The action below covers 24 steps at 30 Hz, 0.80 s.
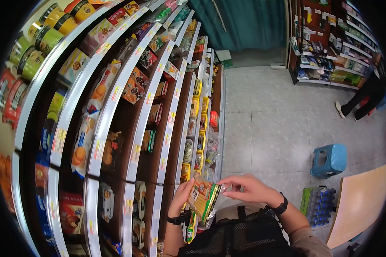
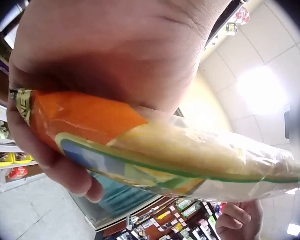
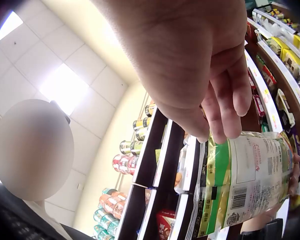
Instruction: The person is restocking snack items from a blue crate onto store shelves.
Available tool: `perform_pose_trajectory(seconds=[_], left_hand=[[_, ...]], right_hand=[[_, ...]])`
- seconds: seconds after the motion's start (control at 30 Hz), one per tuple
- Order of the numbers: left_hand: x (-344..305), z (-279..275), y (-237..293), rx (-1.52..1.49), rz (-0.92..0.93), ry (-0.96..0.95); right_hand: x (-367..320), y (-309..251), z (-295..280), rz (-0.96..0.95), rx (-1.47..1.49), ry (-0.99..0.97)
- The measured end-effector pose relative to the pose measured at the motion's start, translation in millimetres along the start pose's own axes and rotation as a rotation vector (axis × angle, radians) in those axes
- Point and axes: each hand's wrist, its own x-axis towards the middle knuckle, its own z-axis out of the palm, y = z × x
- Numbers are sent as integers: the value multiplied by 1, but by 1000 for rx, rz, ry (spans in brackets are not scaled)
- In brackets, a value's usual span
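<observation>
A flat plastic snack packet is held in front of the body, beside the lower shelves. It has clear film, a yellowish filling, orange and green print, and a dark striped end. My left hand grips its shelf-side end; up close, the fingers of the left hand wrap under the packet's orange part. The right hand is at the opposite, striped edge, thumb and index finger spread beside the film. From the right wrist, the fingers reach down loosely to the packet's edge, and a barcode and white text panel face the camera.
Tall shelves with packaged food run along the left. Yellow bins line the lower tier. A blue stool, bottle pack and wooden tabletop are on the right. Another person stands farther back.
</observation>
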Motion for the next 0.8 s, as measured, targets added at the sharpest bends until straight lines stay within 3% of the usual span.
perform_pose_trajectory(seconds=[0.27,0.33,0.47,0.8], left_hand=[[144,16,57,-35,-106,4],[179,27,87,-22,-155,-36],[295,17,90,-10,-188,-140],[577,20,238,13,-126,-247]], right_hand=[[101,34,-117,-19,33,149],[126,50,-145,62,55,208],[191,82,-212,36,41,204],[398,92,-419,98,-29,250]])
